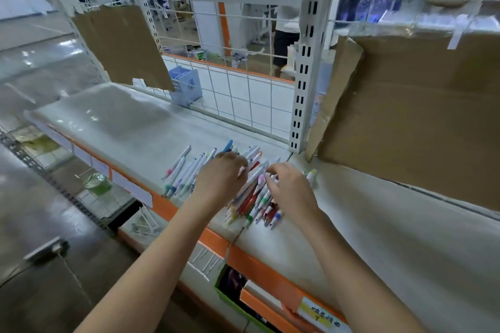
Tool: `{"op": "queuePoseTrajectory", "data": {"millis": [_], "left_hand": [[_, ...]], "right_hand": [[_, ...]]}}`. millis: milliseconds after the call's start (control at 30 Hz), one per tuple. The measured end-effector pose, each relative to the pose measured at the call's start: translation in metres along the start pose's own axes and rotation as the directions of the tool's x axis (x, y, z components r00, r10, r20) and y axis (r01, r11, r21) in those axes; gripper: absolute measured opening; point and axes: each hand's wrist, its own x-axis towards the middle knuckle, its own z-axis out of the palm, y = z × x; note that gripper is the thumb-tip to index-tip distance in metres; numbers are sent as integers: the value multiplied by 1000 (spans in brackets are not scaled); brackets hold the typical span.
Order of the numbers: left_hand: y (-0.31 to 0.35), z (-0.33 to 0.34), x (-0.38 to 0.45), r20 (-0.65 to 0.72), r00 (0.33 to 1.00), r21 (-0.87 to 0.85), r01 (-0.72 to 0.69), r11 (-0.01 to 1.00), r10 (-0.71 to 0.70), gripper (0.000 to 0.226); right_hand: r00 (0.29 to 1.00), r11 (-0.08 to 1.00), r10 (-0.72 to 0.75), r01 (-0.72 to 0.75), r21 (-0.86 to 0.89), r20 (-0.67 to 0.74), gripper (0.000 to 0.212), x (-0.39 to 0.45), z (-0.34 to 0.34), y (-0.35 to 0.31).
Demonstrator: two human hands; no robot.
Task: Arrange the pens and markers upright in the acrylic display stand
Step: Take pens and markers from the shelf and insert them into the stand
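Both hands are down in the heap of pens and markers (257,192) lying flat on the shelf (121,121), near its front edge. The left hand (220,176) has its fingers curled over the heap; the right hand (290,189) seems to pinch a few, though blur hides how firmly. The blue stand (185,86) waits far back against the wire grid (243,94). Best gather a small aligned bundle, tips one way, before carrying it back.

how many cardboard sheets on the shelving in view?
2. One cardboard sheet hangs at the rear left above the shelf; a larger cardboard sheet leans in the right bay. More may lie outside the view.
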Motion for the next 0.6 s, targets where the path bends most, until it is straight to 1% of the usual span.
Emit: {"op": "queuePoseTrajectory", "data": {"millis": [67, 133, 200, 267, 433, 500, 533, 567, 600], "left_hand": [[-6, 6, 12, 0, 999, -28, 33, 999, -33, 27], [-12, 13, 25, 10, 998, -52, 63, 997, -62, 27], [-17, 20, 38, 41, 995, -72, 90, 993, -88, 27], [-23, 25, 51, 85, 992, -101, 99, 990, -90, 28], [-40, 34, 77, 189, 982, -185, 57, 981, -21, 26], [-46, 34, 87, 269, 963, -214, 55, 975, 5, 20], [-47, 34, 93, 315, 949, -221, 58, 974, 15, 16], [-48, 34, 98, 358, 933, -222, 58, 973, 26, 16], [-49, 34, 103, 397, 917, -222, 58, 973, 36, 22]], "right_hand": [[999, 999, 28, -28, 19, 17, 25, 11, 3, 1], [994, 995, 90, -93, 46, 56, 28, 22, 6, 0], [982, 983, 169, -174, 52, 89, 30, 32, 10, -1], [969, 970, 230, -236, 53, 93, 31, 41, 12, -2], [923, 922, 386, -386, 26, 2, 28, 56, 12, 6], [889, 889, 457, -457, -7, 25, 24, 58, 14, 5], [883, 883, 468, -466, -49, 44, 20, 58, 16, 5], [880, 880, 471, -465, -95, 59, 16, 60, 18, 5], [873, 871, 484, -474, -128, 64, 16, 62, 21, 4]]}}
